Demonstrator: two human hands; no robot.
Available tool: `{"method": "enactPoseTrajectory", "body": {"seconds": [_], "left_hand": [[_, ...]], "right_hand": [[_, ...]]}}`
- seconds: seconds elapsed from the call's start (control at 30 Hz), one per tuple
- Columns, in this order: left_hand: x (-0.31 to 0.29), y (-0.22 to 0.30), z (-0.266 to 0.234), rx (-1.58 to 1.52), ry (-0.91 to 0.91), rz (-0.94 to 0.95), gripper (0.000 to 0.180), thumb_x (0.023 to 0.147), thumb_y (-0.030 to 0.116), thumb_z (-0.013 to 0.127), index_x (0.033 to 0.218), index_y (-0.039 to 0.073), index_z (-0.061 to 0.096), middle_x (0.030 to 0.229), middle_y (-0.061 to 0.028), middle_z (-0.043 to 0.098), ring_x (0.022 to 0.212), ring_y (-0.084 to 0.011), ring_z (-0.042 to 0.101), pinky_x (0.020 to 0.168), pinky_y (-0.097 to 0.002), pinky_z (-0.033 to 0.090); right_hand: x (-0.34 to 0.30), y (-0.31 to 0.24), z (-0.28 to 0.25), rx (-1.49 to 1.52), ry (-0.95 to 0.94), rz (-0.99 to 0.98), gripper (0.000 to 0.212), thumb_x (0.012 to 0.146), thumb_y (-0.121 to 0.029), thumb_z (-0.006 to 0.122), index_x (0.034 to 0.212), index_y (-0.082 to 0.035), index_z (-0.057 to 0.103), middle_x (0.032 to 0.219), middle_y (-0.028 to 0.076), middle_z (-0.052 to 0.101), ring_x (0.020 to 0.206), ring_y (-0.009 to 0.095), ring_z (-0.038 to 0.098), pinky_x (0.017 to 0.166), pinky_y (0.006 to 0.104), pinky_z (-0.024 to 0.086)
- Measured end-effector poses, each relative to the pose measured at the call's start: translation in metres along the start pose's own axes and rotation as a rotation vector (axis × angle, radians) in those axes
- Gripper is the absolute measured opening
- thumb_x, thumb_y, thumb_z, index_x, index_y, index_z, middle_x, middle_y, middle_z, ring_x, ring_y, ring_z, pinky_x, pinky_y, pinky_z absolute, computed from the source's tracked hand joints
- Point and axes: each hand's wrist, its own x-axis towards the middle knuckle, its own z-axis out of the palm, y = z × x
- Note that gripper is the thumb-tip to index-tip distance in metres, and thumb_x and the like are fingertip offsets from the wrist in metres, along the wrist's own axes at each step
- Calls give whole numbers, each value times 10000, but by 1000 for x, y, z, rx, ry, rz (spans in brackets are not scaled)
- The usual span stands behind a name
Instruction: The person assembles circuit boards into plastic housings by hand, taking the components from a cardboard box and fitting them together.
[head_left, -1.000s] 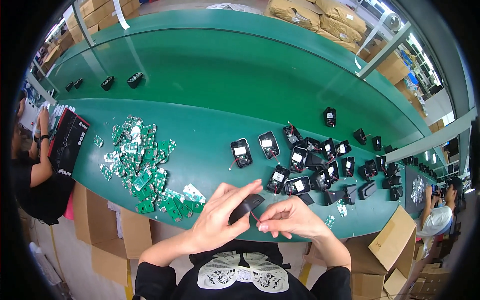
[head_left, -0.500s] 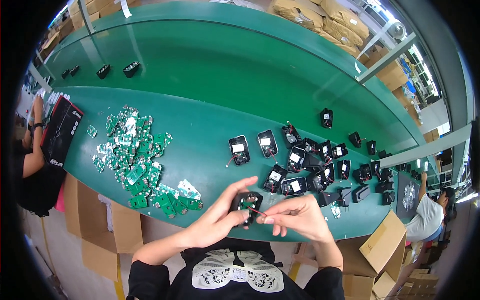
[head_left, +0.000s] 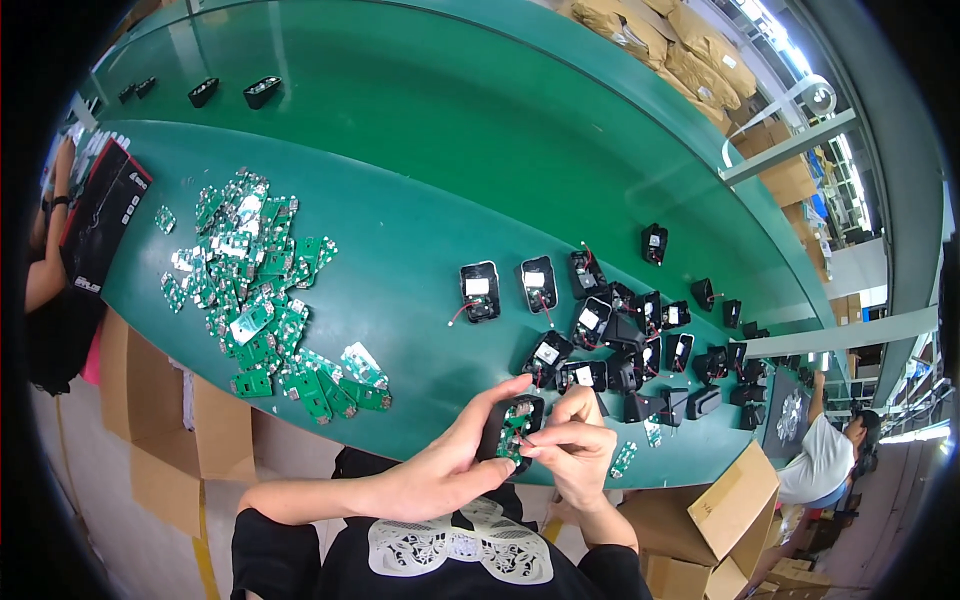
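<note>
Bright, even overhead light gives soft shadows and a faint sheen on the green table point(head_left: 420, 150). Fisheye distortion bends edges; black vignette rings the frame.

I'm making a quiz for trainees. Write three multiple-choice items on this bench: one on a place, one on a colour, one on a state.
1. Where does the heap of loose circuit boards lie?
A. left of the hands
B. right of the hands
C. in a cardboard box

2. What colour is the table?
A. grey
B. green
C. white

3. The black case with a board in it is
A. lying on the table
B. held in both hands
C. closed with a lid

Key: 1 A, the heap lies on the left; 2 B, the top is green; 3 B, the left hand and right hand grip it.
</note>
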Motion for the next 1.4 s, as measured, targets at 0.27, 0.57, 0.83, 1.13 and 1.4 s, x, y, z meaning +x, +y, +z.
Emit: {"method": "enactPoseTrajectory", "body": {"seconds": [0.27, 0.57, 0.83, 1.13, 1.4], "left_hand": [[-1, -2, 7, 8, 4, 30, 655, 851, 26, 433, 1386, 55, 56, 1308, -119, 215, 1045, -140, 374, 825, -251, 385], [-3, -3, 7, 88, 3, 53, 631, 841, 29, 449, 1367, 57, 103, 1269, -133, 266, 1009, -140, 401, 788, -252, 396], [-1, 7, 6, -10, -61, -115, 628, 813, -3, 449, 1350, 33, 127, 1279, -125, 287, 1165, -180, 347, 924, -288, 332], [-1, -10, 15, 210, 75, 260, 624, 750, -29, 502, 1306, 2, 220, 1266, -164, 309, 1167, -281, 354, 989, -362, 283], [4, -8, 17, 754, 139, 508, 598, 738, -40, 502, 1270, 1, 233, 1151, -180, 354, 1042, -261, 411, 882, -362, 358]], "right_hand": [[-2, 5, -2, -282, 90, -304, 237, 547, -139, 798, 771, -148, 720, 696, -45, 414, 650, 125, 379, 552, 242, 287], [1, -6, -8, -355, -26, -383, 281, 539, -109, 788, 806, -161, 718, 734, -20, 496, 662, 156, 445, 560, 267, 353], [5, -14, -15, -467, -102, -458, 296, 548, -68, 776, 826, -148, 717, 762, -7, 541, 662, 141, 465, 545, 243, 385], [-11, 2, 4, 485, -93, 20, 421, 725, -33, 685, 1122, 2, 550, 1163, 157, 449, 1110, 247, 447, 863, 348, 454], [-9, 1, 5, 678, -197, 141, 371, 808, -81, 613, 1163, -20, 521, 1289, 216, 382, 1191, 285, 396, 954, 402, 375]]}}
